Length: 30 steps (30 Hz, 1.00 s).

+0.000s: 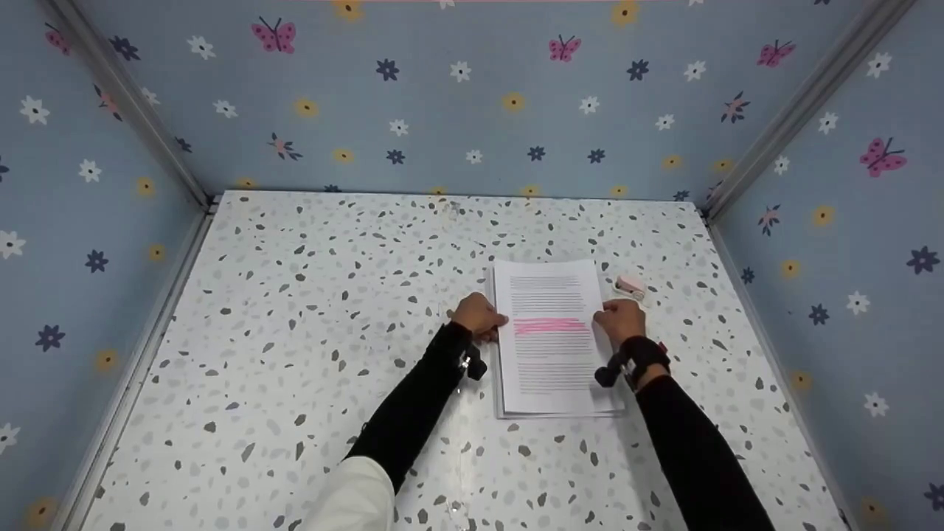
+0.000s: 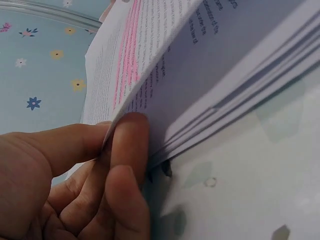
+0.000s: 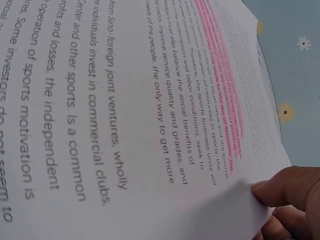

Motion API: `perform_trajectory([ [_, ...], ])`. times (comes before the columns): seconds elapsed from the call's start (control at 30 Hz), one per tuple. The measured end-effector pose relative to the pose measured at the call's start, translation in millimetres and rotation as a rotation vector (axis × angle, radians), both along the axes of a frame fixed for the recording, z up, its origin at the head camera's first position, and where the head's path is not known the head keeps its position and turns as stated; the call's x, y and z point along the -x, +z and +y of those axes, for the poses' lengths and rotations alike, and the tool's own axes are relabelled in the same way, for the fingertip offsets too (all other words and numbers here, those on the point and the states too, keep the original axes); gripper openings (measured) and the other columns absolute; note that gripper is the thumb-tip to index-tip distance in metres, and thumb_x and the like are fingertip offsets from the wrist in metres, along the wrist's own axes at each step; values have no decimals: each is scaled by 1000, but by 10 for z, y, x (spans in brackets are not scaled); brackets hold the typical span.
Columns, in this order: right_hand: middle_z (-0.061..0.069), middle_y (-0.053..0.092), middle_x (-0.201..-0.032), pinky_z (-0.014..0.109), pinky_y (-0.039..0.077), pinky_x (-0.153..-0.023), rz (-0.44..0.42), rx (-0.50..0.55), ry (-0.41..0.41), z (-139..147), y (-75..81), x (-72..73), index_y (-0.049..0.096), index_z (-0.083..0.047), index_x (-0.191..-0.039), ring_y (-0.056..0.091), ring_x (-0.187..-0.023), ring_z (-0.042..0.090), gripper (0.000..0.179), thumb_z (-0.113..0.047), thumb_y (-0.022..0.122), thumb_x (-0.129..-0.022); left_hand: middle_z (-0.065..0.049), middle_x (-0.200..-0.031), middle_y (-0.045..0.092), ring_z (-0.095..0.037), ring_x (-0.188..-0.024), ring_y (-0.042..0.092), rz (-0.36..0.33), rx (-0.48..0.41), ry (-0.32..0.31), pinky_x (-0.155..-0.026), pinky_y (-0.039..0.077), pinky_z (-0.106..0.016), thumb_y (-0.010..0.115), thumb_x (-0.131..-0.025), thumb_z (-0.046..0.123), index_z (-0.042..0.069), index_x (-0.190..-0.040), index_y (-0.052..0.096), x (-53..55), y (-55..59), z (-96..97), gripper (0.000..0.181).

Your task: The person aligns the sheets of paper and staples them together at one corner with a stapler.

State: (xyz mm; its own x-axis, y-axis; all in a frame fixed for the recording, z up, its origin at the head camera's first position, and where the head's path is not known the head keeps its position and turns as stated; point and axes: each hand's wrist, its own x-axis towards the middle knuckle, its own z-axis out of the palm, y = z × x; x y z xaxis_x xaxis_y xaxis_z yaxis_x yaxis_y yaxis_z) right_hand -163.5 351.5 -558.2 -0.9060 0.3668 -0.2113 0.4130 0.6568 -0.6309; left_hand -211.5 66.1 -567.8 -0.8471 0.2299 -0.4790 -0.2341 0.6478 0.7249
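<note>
A stack of printed paper sheets (image 1: 553,369) lies on the speckled table, its top page crossed by a band of pink highlighter (image 1: 552,325). At the left edge my left hand (image 1: 479,316) pinches the upper sheets between thumb and fingers. The left wrist view shows that lifted edge (image 2: 165,60) standing away from the lower sheets (image 2: 240,105). My right hand (image 1: 621,321) pinches the right edge, with the thumb (image 3: 280,187) on top of the page and the other fingers partly hidden below it.
A small pink object (image 1: 630,287) lies just beyond my right hand. The white speckled table (image 1: 295,310) is bounded by blue flowered panels (image 1: 442,96) at the back and both sides. Dark camera straps (image 1: 643,355) sit on the wrists.
</note>
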Motion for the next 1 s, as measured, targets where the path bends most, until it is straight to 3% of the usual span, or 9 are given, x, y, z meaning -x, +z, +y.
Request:
perform_trajectory([
  [0.1, 23, 69, -118, 47, 48, -93, -6, -4, 4, -10, -10, -7, 71, 6, -119, 62, -105, 36, 37, -11, 64, -87, -2, -55, 67, -10, -42, 58, -12, -30, 5, -48, 51, -28, 76, -91, 20, 5, -74, 74, -3, -37, -8, 22],
  [0.23, 24, 68, -121, 48, 48, -95, -34, 0, -3, -12, -21, -20, 69, 7, -122, 62, -109, 36, 39, -11, 64, -88, -3, -57, 69, -10, -44, 61, 3, -24, 10, -46, 43, -21, 79, -90, 23, 6, -73, 73, -3, -84, -12, 25],
  [0.57, 24, 68, -121, 47, 48, -96, -25, -4, -4, -13, -77, -13, 68, 6, -124, 62, -110, 37, 40, -12, 64, -88, -2, -53, 65, -11, -41, 59, 68, 11, -3, -41, 44, -22, 82, -87, 22, 6, -65, 69, -25, -122, -15, 30],
  [0.77, 24, 68, -116, 46, 50, -88, -22, 11, -25, -31, -97, -28, 68, 5, -123, 63, -102, 35, 38, -12, 64, -89, -1, -51, 63, -11, -40, 59, 105, 47, -31, -40, 43, -22, 82, -86, 23, 7, -63, 68, -20, -132, -4, 31],
  [1.0, 22, 70, -110, 42, 51, -78, -23, -4, -33, -54, -114, -35, 69, 2, -122, 64, -93, 32, 36, -13, 64, -89, 3, -45, 58, -8, -38, 55, 211, 129, -69, -46, 43, -24, 82, -86, 27, 10, -58, 68, -50, -126, -9, 35],
])
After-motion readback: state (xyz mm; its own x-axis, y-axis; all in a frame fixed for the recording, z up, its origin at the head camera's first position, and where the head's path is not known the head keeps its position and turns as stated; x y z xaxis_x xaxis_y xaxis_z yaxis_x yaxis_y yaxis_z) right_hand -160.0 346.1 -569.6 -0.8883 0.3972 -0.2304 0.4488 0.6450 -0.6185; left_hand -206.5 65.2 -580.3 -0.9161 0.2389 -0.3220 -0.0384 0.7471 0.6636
